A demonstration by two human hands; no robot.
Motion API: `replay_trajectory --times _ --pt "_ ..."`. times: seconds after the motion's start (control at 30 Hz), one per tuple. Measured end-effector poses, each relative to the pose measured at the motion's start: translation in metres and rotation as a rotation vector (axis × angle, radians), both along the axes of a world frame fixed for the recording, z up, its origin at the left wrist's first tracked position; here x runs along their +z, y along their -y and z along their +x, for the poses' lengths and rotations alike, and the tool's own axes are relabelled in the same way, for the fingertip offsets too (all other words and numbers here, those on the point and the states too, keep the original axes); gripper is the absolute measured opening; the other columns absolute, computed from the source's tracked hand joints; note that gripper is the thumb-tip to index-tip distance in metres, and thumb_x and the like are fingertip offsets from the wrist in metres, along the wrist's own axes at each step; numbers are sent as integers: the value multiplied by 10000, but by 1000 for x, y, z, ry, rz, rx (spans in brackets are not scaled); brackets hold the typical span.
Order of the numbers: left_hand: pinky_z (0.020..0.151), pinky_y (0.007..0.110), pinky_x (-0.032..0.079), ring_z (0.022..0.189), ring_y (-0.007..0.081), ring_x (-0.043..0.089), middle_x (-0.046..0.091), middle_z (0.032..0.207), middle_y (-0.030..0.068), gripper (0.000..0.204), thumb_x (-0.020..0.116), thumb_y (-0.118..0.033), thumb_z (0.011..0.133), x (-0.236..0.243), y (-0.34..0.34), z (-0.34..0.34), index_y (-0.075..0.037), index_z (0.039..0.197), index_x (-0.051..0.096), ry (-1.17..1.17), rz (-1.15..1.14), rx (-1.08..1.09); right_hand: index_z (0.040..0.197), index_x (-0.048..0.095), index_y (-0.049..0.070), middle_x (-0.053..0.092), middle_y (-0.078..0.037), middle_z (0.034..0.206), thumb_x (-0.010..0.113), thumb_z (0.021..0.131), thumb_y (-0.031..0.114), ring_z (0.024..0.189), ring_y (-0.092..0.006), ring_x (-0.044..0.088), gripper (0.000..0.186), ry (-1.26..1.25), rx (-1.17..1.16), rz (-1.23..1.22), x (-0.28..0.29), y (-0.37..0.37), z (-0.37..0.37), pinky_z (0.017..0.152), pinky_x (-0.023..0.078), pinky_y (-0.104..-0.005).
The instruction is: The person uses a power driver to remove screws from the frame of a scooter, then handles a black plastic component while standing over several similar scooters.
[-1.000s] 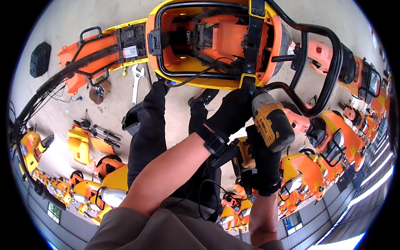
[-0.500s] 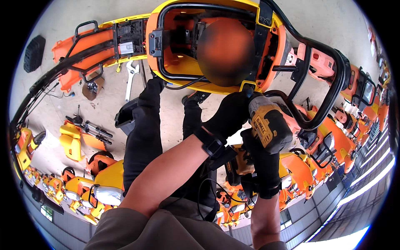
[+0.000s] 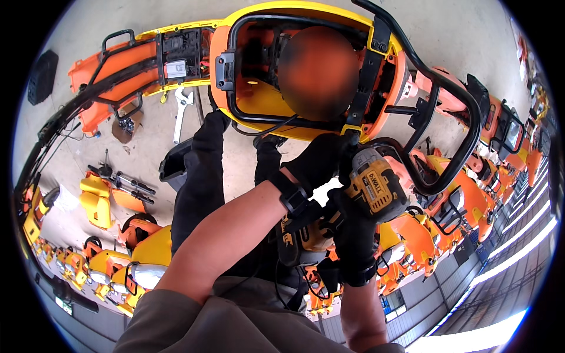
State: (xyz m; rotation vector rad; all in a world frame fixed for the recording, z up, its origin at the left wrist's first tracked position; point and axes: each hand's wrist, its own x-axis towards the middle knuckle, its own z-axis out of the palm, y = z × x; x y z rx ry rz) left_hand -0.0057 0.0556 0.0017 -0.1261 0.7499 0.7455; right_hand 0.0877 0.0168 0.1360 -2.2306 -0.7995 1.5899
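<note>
- The right hand (image 3: 353,229), in a black glove, has its fingers wrapped tight round the grip of a yellow-and-black cordless impact driver (image 3: 371,188), nose pointed up at the machine overhead
- The left hand (image 3: 321,162), also gloved, is closed over the driver's front end, just beside the lower edge of the orange and yellow machine body (image 3: 259,94)
- The driver looks stiff and fairly heavy, with the battery pack (image 3: 306,238) weighing down its base; the moulded grip is the place to hold, a second hand steadying the head
- A black tubular frame (image 3: 447,112) curves round the body
- A spanner (image 3: 181,112) lies on the concrete floor (image 3: 147,159), well apart
</note>
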Motion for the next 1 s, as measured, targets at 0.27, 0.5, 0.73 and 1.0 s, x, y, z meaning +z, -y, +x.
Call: replay_trajectory --times 0.27,0.5,0.73,1.0 --pt "714 237 505 850 106 627 660 979 45 394 474 -351 1013 4 10 0 -12 1149 622 81 -35 -11 1058 599 14 645 -57 875 691 836 59 760 -156 648 244 75 23 -2 -6 -1 8 649 523 -262" --pt "774 302 487 917 193 648 655 981 95 331 438 -295 1029 57 77 -34 -14 1167 548 -147 305 -260 1207 538 -12 631 -83 919 607 884 49 799 -169 645 336 -39 -65 -46 -3 -2 -2 691 533 -262" --pt "728 373 510 885 301 624 593 964 167 278 500 -181 973 75 83 -50 13 1171 477 -447 669 -332 1138 522 -28 626 -99 895 583 892 34 763 -180 646 262 -26 -150 -23 -10 8 -13 631 527 -240" --pt "651 419 531 802 334 650 582 1017 182 434 610 -208 862 74 97 -40 2 1222 487 -834 991 -325 1083 544 -18 622 -86 846 615 869 32 685 -149 622 231 -8 -170 -7 -1 1 -22 565 498 -233"
